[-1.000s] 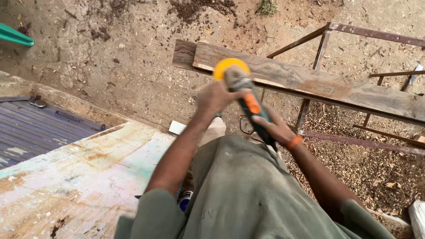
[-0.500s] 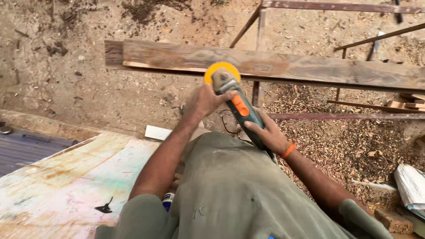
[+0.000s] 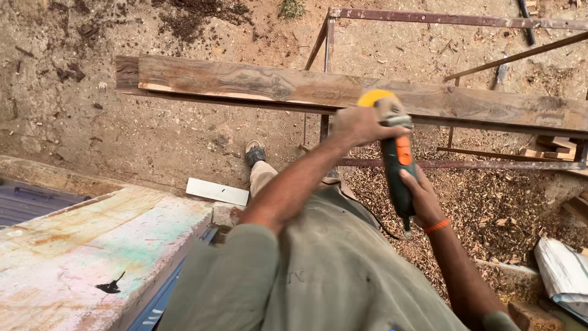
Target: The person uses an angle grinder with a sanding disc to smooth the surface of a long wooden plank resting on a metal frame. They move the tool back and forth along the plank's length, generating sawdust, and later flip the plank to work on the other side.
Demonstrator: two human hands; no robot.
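An olive-green short-sleeved shirt (image 3: 318,276) is worn, with faint dark lettering near the chest and both forearms left bare below the sleeves. An orange band (image 3: 437,226) is fitted around the right wrist. Light khaki trousers (image 3: 264,176) and a dusty grey shoe (image 3: 255,152) are seen below.
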